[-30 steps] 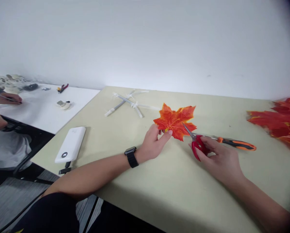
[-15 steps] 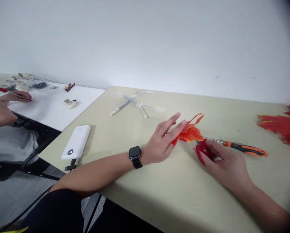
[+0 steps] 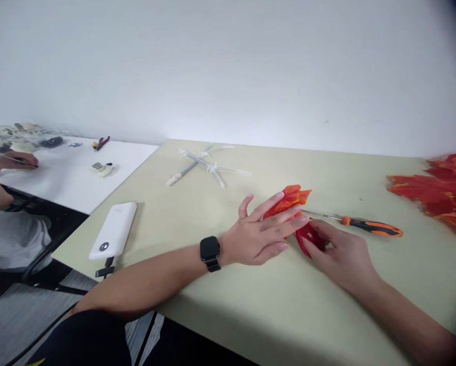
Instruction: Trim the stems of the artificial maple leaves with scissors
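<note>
An orange-red artificial maple leaf (image 3: 291,196), partly folded, lies against the fingers of my left hand (image 3: 256,235), which are stretched out and cover part of it. The leaf seems held there, though the grip itself is hidden. My right hand (image 3: 342,254) is closed round the red handles of scissors (image 3: 304,242). Their blades are hidden behind my left fingertips, close to the leaf. A screwdriver (image 3: 376,227) with an orange and black handle rests just beyond my right hand, its shaft pointing left toward the leaf.
More red-orange leaves (image 3: 433,190) lie at the far right. Joined translucent tubes (image 3: 208,166) sit toward the back. A white power bank (image 3: 115,229) with a cable is near the left edge. On the white table, a co-worker's hand (image 3: 20,160) is near pliers (image 3: 101,143) and small parts.
My left hand has turned and spread its fingers, now covering more of the leaf. The thin looped strip above the leaf no longer shows. The scissors stay in my right hand; the view has shifted slightly.
</note>
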Tool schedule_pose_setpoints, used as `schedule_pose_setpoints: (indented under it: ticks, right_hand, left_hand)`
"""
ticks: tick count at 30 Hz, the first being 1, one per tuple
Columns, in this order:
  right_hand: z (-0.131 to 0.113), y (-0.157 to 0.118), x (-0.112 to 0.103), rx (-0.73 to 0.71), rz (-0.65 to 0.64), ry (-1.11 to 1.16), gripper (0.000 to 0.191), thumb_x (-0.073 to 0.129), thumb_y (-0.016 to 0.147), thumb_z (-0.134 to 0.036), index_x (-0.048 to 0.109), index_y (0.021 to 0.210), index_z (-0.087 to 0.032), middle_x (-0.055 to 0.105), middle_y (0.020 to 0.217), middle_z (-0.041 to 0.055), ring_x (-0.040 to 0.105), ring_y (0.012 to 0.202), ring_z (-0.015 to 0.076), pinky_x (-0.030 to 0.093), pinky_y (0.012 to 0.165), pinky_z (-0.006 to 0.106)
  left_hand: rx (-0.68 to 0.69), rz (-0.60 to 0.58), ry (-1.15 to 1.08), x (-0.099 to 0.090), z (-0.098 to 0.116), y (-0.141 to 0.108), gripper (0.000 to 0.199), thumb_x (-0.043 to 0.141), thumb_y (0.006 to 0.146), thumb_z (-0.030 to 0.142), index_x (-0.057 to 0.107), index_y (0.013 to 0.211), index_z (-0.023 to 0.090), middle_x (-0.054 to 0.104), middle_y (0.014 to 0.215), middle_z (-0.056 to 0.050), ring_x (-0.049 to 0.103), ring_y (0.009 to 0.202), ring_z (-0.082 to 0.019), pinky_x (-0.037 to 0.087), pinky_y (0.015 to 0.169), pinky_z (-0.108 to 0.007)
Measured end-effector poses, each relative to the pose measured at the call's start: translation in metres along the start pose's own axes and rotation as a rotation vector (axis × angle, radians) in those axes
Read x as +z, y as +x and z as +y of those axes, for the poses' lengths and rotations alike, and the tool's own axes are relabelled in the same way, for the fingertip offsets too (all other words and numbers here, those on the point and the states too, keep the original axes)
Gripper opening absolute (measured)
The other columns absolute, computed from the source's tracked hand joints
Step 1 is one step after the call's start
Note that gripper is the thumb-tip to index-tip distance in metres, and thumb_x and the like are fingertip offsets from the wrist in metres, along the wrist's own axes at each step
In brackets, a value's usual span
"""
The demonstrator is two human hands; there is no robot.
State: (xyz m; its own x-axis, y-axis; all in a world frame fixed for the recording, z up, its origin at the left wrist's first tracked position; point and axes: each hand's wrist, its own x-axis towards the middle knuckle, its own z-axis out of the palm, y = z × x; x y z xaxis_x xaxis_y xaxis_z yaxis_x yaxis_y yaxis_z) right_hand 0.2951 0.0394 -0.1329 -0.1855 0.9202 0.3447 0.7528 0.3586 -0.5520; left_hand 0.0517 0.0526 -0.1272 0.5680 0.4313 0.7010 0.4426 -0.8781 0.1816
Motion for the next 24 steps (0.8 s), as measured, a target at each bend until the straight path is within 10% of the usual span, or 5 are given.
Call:
schedule_pose_setpoints:
  ticks: [5,10,16,20,24]
  right_hand:
    - [0.0043,0.0003,0.0024,-0.028,0.032,0.006,0.031,0.064,0.088,-0.046,0.074,0.106,-0.023,0.075,0.076,0.0020,0.060,0.052,0.0152,0.051,0.054,0.029]
    - [0.0032,0.0002,0.0012,-0.048,0.010,0.010,0.029,0.063,0.089,-0.044,0.074,0.106,-0.023,0.071,0.070,0.0009,0.060,0.052,0.0150,0.052,0.054,0.027]
    - [0.0048,-0.0005,0.0015,-0.066,-0.013,0.014,0.027,0.063,0.090,-0.044,0.074,0.106,-0.023,0.071,0.071,0.0001,0.060,0.053,0.0143,0.051,0.053,0.026]
    - [0.0082,-0.0022,0.0020,-0.096,-0.005,0.008,0.029,0.065,0.090,-0.044,0.072,0.109,-0.023,0.073,0.075,0.0003,0.060,0.052,0.0135,0.051,0.053,0.025]
    - [0.0074,-0.0026,0.0013,-0.076,0.000,-0.017,0.030,0.065,0.089,-0.045,0.071,0.109,-0.024,0.073,0.075,0.0007,0.061,0.054,0.0144,0.053,0.056,0.026]
  left_hand:
    - [-0.133,0.026,-0.028,0.0018,-0.0040,-0.0015,0.081,0.043,0.103,0.010,0.000,0.167,0.034,0.066,0.142,-0.002,0.029,0.158,-0.022,0.006,0.128,-0.055]
    - [-0.138,0.161,-0.128,0.0048,-0.0095,-0.0013,0.076,0.046,0.103,0.014,0.012,0.167,0.037,0.030,0.170,-0.006,0.035,0.155,-0.026,0.038,0.120,-0.051]
    - [-0.243,0.201,-0.372,0.0086,-0.0078,-0.0002,0.090,0.059,0.102,0.032,-0.006,0.165,0.042,-0.005,0.176,-0.007,0.032,0.155,-0.035,0.042,0.120,-0.057]
    - [-0.371,0.189,-0.562,0.0077,-0.0038,0.0022,0.099,0.074,0.093,0.044,0.009,0.166,0.033,0.035,0.166,-0.017,0.049,0.145,-0.033,0.048,0.115,-0.052]
    - [-0.522,0.105,-0.599,0.0035,-0.0031,0.0021,0.039,0.068,0.097,0.042,0.062,0.129,0.022,0.073,0.118,-0.010,0.070,0.106,-0.023,0.056,0.095,-0.039]
